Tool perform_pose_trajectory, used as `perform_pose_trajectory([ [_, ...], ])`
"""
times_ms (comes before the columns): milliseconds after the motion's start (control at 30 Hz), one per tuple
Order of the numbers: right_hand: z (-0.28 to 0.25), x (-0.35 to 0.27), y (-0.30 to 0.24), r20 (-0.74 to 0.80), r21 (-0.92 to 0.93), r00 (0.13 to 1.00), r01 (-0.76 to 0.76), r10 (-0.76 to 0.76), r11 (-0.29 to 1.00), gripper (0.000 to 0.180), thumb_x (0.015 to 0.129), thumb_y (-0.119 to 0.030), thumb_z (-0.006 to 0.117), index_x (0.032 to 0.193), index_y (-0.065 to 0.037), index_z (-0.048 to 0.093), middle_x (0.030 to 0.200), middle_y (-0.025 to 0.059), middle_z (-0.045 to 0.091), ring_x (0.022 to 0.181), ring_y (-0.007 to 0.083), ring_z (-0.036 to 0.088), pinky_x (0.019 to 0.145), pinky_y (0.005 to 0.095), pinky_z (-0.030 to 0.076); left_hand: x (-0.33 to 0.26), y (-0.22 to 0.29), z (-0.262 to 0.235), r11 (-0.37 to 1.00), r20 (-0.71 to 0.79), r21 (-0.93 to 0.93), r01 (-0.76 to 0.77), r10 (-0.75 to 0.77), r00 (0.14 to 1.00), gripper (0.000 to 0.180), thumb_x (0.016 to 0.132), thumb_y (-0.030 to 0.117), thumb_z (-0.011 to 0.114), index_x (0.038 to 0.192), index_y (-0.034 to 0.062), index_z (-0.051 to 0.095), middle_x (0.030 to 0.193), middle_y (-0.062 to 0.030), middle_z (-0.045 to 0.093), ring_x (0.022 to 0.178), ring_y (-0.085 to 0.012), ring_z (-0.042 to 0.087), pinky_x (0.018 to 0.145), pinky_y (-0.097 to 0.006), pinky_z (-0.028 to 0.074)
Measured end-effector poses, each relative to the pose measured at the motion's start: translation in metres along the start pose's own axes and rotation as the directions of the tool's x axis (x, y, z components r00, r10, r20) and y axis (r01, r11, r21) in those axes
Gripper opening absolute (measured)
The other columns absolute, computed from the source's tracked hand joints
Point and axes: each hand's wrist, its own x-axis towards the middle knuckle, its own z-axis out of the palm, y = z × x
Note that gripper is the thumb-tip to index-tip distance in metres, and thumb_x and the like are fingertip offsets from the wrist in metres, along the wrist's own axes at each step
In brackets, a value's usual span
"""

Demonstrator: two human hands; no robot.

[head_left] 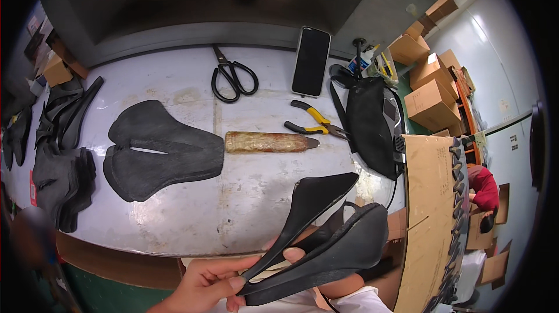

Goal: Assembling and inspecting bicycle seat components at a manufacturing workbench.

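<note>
Above the table's near edge I hold a black bicycle saddle point(343, 243), tilted, with a long gap between its two sides. The narrow end is pinched between the thumb and fingers of my left hand point(212, 283). My right hand point(294, 254) grips it from behind and below; a thumb shows in the gap, while most of the hand is hidden by the saddle. Beyond, a flat black saddle cover point(166, 150) with a slit lies on the table. A tool with a tape-wrapped handle point(265, 142) and a short dark tip touches or nearly touches its narrow end.
On the pale table point(244, 208) lie black scissors point(234, 77), a phone point(311, 61), yellow-black pliers point(317, 118) and a black bag point(372, 127). Stacked black covers point(64, 185) stand at left. Cardboard boxes point(434, 103) and a person in red point(484, 191) are at right.
</note>
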Motion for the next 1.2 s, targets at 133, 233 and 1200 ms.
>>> perform_pose_trajectory([
  [133,-0.003,-0.002,0.004,0.048,0.046,0.996,-0.077,0.075,0.996,0.024,0.087,-0.019,0.072,0.102,0.0,0.07,0.097,0.0101,0.069,0.092,0.0199,0.063,0.083,0.0332,0.05,0.001,-0.002,0.003,0.998,0.021,0.045,-0.035,0.034,0.999,0.039,0.091,-0.003,0.053,0.129,-0.01,0.053,0.08,-0.0152,0.069,0.059,-0.015,0.065,0.052,-0.025,0.052],
  [233,-0.003,0.013,0.013,0.17,0.044,0.985,0.01,-0.017,0.999,0.028,0.087,-0.022,0.073,0.102,0.001,0.07,0.095,0.0095,0.07,0.086,0.0194,0.065,0.08,0.0317,0.052,-0.001,-0.002,0.004,0.995,-0.018,0.089,-0.038,0.039,0.999,0.038,0.091,-0.004,0.053,0.129,-0.0084,0.054,0.081,-0.0154,0.069,0.059,-0.0149,0.065,0.052,-0.025,0.053],
  [1200,0.056,0.025,0.065,0.288,0.239,0.951,0.042,-0.112,0.97,0.021,0.083,-0.009,0.075,0.098,-0.001,0.062,0.089,0.0128,0.066,0.088,0.0246,0.065,0.078,0.0317,0.051,0.058,-0.017,0.023,0.841,-0.097,0.093,-0.534,0.541,0.835,0.065,0.1,0.012,0.05,0.152,0.0082,0.012,0.133,-0.0144,0.05,0.112,-0.0145,0.055,0.095,-0.028,0.043],
])
